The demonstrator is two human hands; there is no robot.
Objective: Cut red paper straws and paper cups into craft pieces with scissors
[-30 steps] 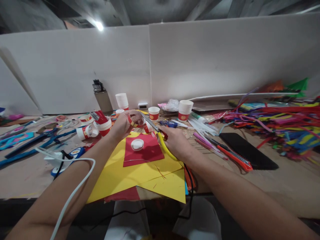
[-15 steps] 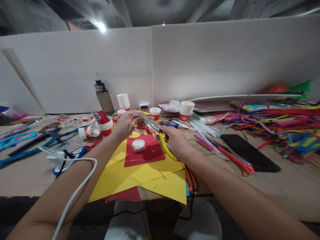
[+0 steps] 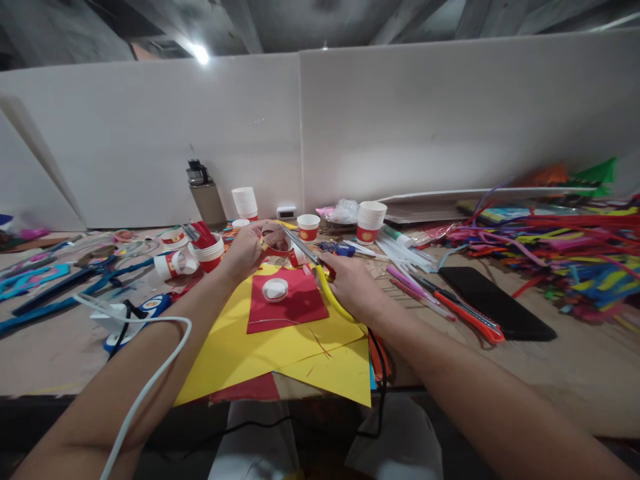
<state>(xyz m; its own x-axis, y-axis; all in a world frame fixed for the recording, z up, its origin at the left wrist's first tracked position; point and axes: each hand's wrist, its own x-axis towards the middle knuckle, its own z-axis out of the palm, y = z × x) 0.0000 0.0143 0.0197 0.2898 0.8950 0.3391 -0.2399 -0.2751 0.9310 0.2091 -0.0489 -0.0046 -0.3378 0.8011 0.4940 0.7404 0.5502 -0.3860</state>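
Note:
My left hand [image 3: 246, 252] is closed on a red and white ring of cut paper cup [image 3: 274, 245], held above the table. My right hand [image 3: 351, 285] grips yellow-handled scissors [image 3: 320, 273], whose blades reach up into the ring. Below the hands a red paper square [image 3: 295, 303] lies on yellow sheets [image 3: 250, 350], and a white cup-bottom disc [image 3: 275, 289] rests on the red square.
Stacks of paper cups [image 3: 371, 221], a single cup [image 3: 308, 227] and cut cups [image 3: 206, 252] stand behind. A flask [image 3: 203, 195] is by the white partition. A black phone [image 3: 495, 303], an orange cutter [image 3: 467, 315], and coloured pipe cleaners [image 3: 555, 243] lie right. A white cable [image 3: 150, 383] crosses my left arm.
My left hand has turned the cup ring slightly against the scissor blades. Both hands stay in about the same place.

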